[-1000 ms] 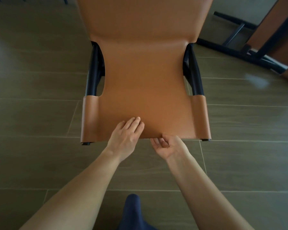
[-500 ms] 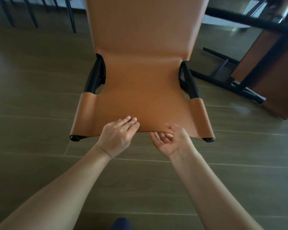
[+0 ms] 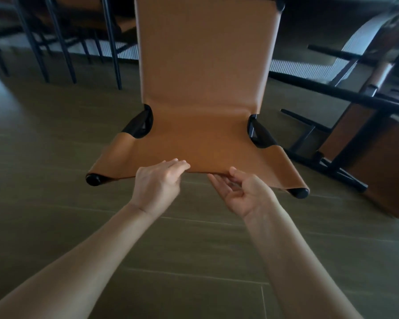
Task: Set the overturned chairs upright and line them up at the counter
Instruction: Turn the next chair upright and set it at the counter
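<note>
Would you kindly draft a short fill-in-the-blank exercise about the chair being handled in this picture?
1. Both hands meet the tan leather chair at the front edge of its ____.
2. The left hand lies palm down on that edge, while the right hand is turned palm ____ beneath it.
3. The second tan chair with a black metal frame, on the person's right, lies ____ on the floor.
4. The brown floor is laid in long wood-look ____.

Missing words: seat; up; overturned; planks
</note>
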The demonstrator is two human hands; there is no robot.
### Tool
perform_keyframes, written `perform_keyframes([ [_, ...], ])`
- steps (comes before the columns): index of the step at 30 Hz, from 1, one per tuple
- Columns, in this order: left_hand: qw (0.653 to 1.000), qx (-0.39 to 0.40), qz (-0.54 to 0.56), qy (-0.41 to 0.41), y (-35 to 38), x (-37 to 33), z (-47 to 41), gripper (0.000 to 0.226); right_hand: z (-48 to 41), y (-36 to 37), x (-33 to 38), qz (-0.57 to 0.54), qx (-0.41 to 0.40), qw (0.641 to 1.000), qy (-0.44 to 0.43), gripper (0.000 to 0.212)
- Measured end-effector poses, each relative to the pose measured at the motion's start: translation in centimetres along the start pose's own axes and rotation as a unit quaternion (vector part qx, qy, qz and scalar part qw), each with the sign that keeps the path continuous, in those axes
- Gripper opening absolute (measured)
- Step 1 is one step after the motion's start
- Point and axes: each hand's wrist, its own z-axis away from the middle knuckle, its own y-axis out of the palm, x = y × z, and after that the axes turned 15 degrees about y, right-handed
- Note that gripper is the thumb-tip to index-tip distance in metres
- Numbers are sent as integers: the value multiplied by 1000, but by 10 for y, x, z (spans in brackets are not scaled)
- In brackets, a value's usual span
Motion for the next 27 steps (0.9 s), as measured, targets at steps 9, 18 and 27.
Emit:
perform_keyframes([
  [9,985,86,18,-147,-25,29,-89,23,16,64,55,45,58,997,12,8],
  [18,998,-55,-3,-18,-3,82,-151,40,7,130,109,52,127,989,-59,6],
  [27,999,-43,-7,12,1,139,-232,48,3,210,156,44,63,993,-90,7],
])
